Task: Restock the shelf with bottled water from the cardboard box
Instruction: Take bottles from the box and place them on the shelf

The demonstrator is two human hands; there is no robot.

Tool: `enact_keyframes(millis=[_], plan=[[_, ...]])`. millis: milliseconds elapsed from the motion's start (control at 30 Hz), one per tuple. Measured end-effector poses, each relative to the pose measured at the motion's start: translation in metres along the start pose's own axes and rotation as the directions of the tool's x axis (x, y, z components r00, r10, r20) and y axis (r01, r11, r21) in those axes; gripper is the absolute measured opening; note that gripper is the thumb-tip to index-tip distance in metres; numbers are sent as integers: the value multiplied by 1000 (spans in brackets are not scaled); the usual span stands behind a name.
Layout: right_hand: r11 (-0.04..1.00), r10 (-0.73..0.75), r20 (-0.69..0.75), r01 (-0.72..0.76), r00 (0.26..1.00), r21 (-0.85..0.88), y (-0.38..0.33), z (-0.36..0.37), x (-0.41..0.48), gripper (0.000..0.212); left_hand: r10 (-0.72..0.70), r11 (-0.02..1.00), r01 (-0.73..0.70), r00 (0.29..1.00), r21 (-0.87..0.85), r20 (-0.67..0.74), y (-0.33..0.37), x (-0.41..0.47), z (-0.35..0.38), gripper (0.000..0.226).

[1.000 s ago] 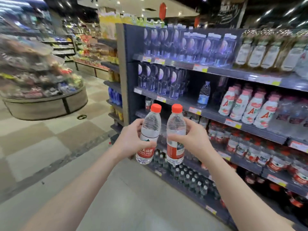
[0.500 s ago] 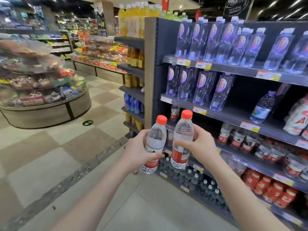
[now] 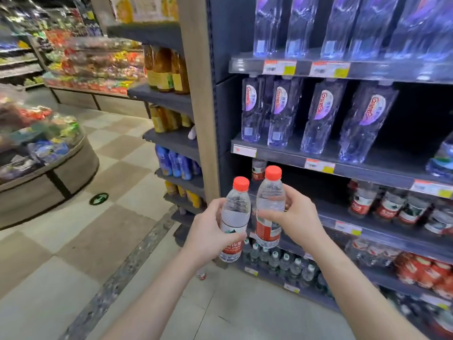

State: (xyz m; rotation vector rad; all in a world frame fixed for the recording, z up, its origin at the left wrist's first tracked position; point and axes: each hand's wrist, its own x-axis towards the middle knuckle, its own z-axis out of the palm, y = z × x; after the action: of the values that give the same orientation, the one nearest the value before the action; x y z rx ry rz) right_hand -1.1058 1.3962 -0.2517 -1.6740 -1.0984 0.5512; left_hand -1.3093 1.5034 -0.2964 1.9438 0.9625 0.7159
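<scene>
My left hand (image 3: 208, 231) grips a clear water bottle (image 3: 235, 212) with a red cap and red label. Beside it, almost touching, my right hand (image 3: 291, 217) holds a second red-capped bottle (image 3: 269, 200), slightly higher. Both bottles stand upright in front of the dark shelf unit, level with the shelf (image 3: 343, 214) that carries matching red-label bottles (image 3: 389, 204) on its right part; its left part behind my hands looks dark and bare except one bottle (image 3: 258, 169) at the back. The cardboard box is out of view.
Tall purple-label bottles (image 3: 321, 116) fill the shelves above. Small green-capped bottles (image 3: 282, 261) line the bottom shelf. The end shelves (image 3: 171, 101) on the left hold juice and blue bottles. A round snack display (image 3: 36, 155) stands across the tiled aisle. A small bottle lies on the floor (image 3: 201, 274).
I have stepped closer to the shelf unit and the view has swung right and nearer. Both hands still hold their bottles side by side, now nearer the red-label shelf.
</scene>
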Motion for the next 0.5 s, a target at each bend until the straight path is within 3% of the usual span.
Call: enact_keyframes(millis=[333, 500], plan=[[989, 135, -126, -141, 983, -40, 53, 47, 85, 46, 85, 996, -80, 978, -35, 193, -77, 128, -4, 74], [984, 162, -179, -173, 970, -49, 99, 66, 118, 44, 150, 987, -131, 963, -95, 225, -115, 181, 10, 73]])
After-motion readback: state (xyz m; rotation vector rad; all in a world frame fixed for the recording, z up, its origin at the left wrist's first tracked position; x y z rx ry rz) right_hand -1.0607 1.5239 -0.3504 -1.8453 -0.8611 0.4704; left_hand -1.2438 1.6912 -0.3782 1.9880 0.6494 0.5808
